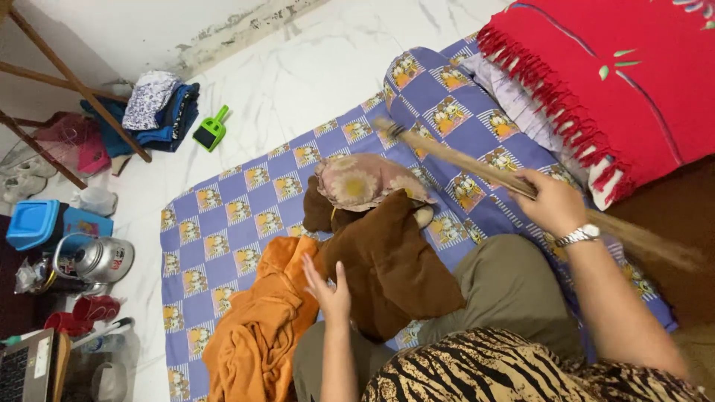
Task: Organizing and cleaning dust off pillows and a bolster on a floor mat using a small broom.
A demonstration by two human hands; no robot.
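Note:
My right hand (550,201), with a silver watch on its wrist, is closed around a straw hand broom (462,162) that slants across the blue patterned mattress sheet (246,223); the broom is blurred. My left hand (328,292) is spread open, fingers apart, against a big brown plush toy (391,264) lying on the sheet by my knees. A small floral cushion (361,181) rests on the toy's upper end. An orange cloth (257,327) is heaped just left of my left hand.
A red fringed blanket (618,82) and pillows lie at the mattress head, upper right. On the white floor are a green dustpan (211,131), a pile of clothes (160,108), a wooden rack (67,82), a blue box (37,222), a metal kettle (100,259) and red cups (93,309).

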